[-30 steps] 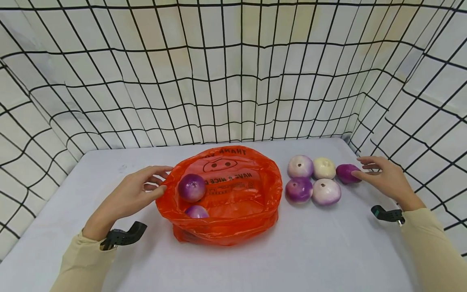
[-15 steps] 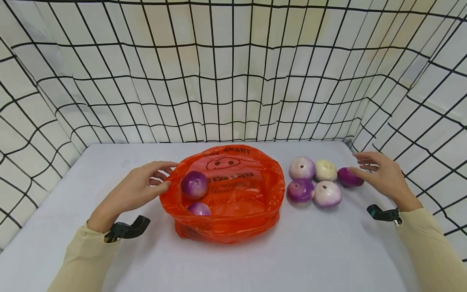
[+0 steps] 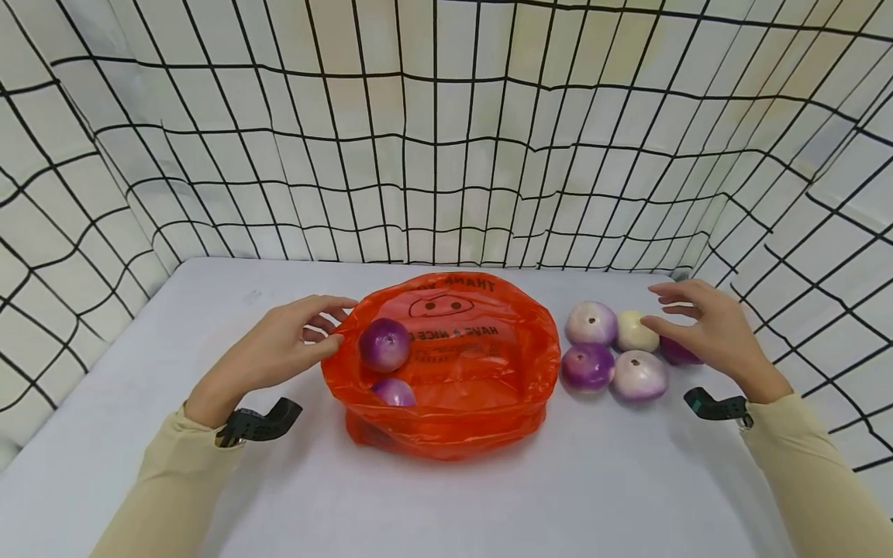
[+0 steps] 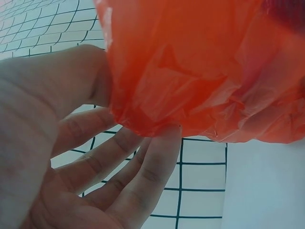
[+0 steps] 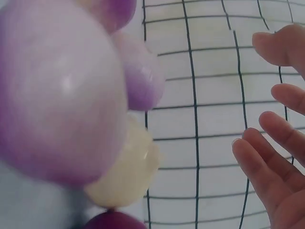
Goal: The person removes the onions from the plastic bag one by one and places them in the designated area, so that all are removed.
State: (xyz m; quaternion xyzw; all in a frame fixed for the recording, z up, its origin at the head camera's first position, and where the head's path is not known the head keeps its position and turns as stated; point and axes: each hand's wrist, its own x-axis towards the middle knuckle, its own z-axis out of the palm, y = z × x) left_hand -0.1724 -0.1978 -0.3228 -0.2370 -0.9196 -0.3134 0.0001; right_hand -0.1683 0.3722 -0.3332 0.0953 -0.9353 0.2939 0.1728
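Observation:
My left hand (image 3: 275, 345) is at the left rim of an orange-red plastic bag (image 3: 446, 435). In the left wrist view the bag's edge (image 4: 143, 105) lies between thumb and fingers. Inside the bag are two purple onions, one near the rim (image 3: 384, 345) and a lower one (image 3: 394, 392). My right hand (image 3: 715, 333) hovers with spread fingers over the onion group, holding nothing; it partly covers a dark purple onion (image 3: 675, 352). Beside that are a cream onion (image 3: 636, 332), two pale onions (image 3: 591, 322) and a purple onion (image 3: 587, 366).
A white table (image 3: 488, 504) carries the bag and the onions. Black netting (image 3: 432, 155) over white panels encloses the back and both sides. Each wrist wears a dark camera mount, the left one (image 3: 261, 422) and the right one (image 3: 715, 404).
My right hand has moved left and up, from touching the dark purple onion to above it. The left hand stays at the bag's rim. The head view has shifted slightly.

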